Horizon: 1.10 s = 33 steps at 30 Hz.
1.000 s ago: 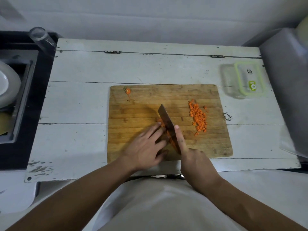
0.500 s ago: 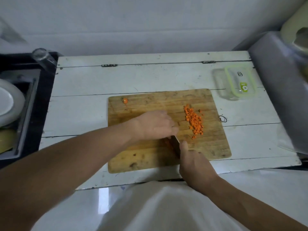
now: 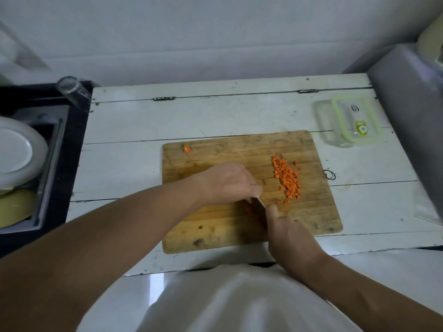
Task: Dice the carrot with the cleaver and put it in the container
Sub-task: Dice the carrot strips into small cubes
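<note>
On the wooden cutting board (image 3: 215,236), my right hand (image 3: 291,236) grips the cleaver's handle, with the forefinger stretched along the blade. My left hand (image 3: 230,182) lies over the front of the cleaver (image 3: 260,204), fingers bent down over its spine. Only a short strip of blade shows between the hands. Orange carrot strips (image 3: 248,208) lie under and left of the blade. A pile of diced carrot (image 3: 287,179) lies on the board's right half. A carrot end (image 3: 186,149) sits at the far left corner. The clear container (image 3: 323,123) stands off the board at the far right.
A green-rimmed lid (image 3: 354,122) lies across the container. A grey appliance (image 3: 412,121) borders the white table (image 3: 124,130) on the right. On the left, a sink (image 3: 51,152) holds a white plate (image 3: 14,154), with a glass (image 3: 70,88) behind it.
My left hand moved from flat on the carrot strips beside the blade to over the blade's front. The blade lowered to the board. My view tilted and drew nearer.
</note>
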### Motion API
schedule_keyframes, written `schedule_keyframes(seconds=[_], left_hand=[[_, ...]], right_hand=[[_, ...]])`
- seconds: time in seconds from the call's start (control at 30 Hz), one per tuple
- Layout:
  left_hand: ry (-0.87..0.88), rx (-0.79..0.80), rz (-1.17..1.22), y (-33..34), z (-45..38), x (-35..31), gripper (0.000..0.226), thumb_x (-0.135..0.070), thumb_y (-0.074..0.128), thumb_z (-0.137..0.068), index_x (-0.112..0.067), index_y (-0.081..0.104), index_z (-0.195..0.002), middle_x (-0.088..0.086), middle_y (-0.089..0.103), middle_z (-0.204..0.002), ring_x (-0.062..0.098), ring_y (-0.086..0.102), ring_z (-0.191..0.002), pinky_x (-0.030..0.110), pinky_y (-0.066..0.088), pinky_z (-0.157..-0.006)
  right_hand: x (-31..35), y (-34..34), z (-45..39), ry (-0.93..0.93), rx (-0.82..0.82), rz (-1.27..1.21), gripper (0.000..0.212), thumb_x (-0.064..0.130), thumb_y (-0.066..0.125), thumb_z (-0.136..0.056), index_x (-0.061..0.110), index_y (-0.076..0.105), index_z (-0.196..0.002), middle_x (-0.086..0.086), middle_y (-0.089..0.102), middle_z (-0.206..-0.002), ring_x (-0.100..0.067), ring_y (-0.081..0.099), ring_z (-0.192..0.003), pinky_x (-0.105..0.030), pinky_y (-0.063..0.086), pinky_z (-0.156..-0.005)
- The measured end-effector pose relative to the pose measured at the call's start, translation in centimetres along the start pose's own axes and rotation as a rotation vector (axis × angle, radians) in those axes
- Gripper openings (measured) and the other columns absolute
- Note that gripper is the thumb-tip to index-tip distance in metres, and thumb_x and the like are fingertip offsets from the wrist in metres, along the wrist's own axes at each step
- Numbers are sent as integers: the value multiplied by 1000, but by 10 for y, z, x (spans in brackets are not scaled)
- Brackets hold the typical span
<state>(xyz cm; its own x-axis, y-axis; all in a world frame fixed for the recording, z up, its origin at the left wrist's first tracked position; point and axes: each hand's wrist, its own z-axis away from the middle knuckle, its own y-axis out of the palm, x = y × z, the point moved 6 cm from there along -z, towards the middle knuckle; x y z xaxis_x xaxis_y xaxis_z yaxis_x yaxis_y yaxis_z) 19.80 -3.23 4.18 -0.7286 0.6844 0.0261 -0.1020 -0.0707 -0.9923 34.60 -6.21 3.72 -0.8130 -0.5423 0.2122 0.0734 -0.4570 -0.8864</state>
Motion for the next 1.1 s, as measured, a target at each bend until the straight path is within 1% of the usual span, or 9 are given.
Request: schedule_keyframes(seconds=[0.17,0.27,0.33,0.43,0.5,0.57,0.67,0.77,1.1], left_hand=[[-42,-39,12,10,9,-4,16,-13,76,-82,-20,62,-85,-1,66,-77,23,63,-73,32,45,-69],[-43,9,76,5,9,-2,5,-16,66,-92,-19,62,-93,2,68,-87,26,64,-85,36,48,-77],[-118,-109,60,3,9,-5,12,-13,64,-93,-18,62,-104,6,68,-102,29,63,-101,40,49,-88],[-552,-283,138,8,50,-20,62,-5,61,-89,-19,44,-147,11,43,-151,30,37,-141,48,38,-118],[-798,-421,309,15,79,-40,56,-7,61,-92,-13,47,-147,9,44,-147,26,39,-137,50,42,-114],[-792,-326,418,37,79,-62,49,-20,55,-99,-15,48,-147,4,44,-146,21,41,-134,46,45,-110],[-745,-178,492,67,59,-84,57,-41,44,-102,-20,36,-154,3,32,-159,23,29,-147,45,29,-123],[-709,-212,354,68,48,-89,57,-48,39,-103,-18,42,-152,5,39,-157,23,27,-150,42,16,-125],[-724,-224,296,71,42,-85,62,-55,43,-98,-16,52,-145,8,48,-150,28,35,-145,44,25,-120]], right_hand=[[10,10,-1,-46,10,73,39,1,42,-93,13,30,-128,-6,67,-89,-29,68,-78,-35,41,-59],[11,9,-5,-36,3,56,41,-1,44,-90,12,30,-126,-9,67,-90,-32,68,-80,-37,43,-60],[8,6,-6,-34,-32,64,38,-1,44,-89,13,31,-122,-8,67,-88,-32,69,-78,-37,42,-59],[7,7,-3,-31,-19,11,37,0,44,-91,14,29,-122,-8,64,-84,-33,67,-77,-36,41,-59],[4,8,-4,-14,-1,-19,38,0,45,-90,15,29,-120,-6,60,-81,-33,63,-73,-38,43,-59],[2,8,-5,-8,-7,-9,43,0,46,-89,15,28,-125,-9,64,-85,-34,65,-76,-39,45,-60],[5,8,-5,-38,-38,-2,48,2,44,-89,12,28,-133,-12,68,-92,-35,69,-83,-41,50,-66],[7,9,-6,-50,-37,10,47,1,40,-91,11,28,-135,-13,68,-91,-34,69,-80,-41,51,-66],[11,2,-6,-30,-39,58,51,8,43,-94,11,26,-142,-11,69,-95,-32,70,-86,-39,48,-65]])
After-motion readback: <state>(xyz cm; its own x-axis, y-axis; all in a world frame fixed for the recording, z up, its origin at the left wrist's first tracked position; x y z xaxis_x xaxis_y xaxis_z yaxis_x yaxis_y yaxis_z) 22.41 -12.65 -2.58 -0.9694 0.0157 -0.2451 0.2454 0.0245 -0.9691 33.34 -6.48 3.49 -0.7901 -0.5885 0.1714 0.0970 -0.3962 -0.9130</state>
